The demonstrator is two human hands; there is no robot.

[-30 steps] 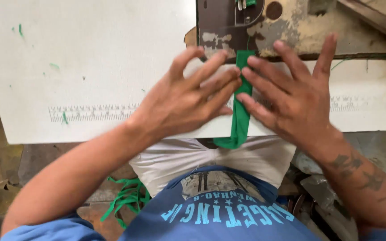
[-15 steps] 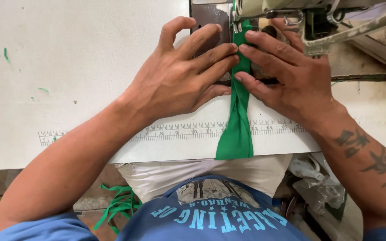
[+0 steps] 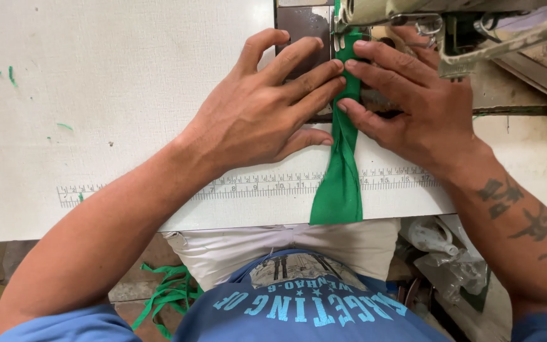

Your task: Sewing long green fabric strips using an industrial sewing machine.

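Green fabric strip [image 3: 340, 171] lay on the white bench [image 3: 115, 95], long axis running from the person towards the sewing machine [image 3: 451, 25], left hand [image 3: 257, 114] and right hand [image 3: 413, 104] flat, fingers spread, pressing its far end.

A long printed ruler strip [image 3: 254, 187], white with dark markings, is seen running along the near edge of the white sewing table [image 3: 115, 95]. No packages, signs or screens are shown.
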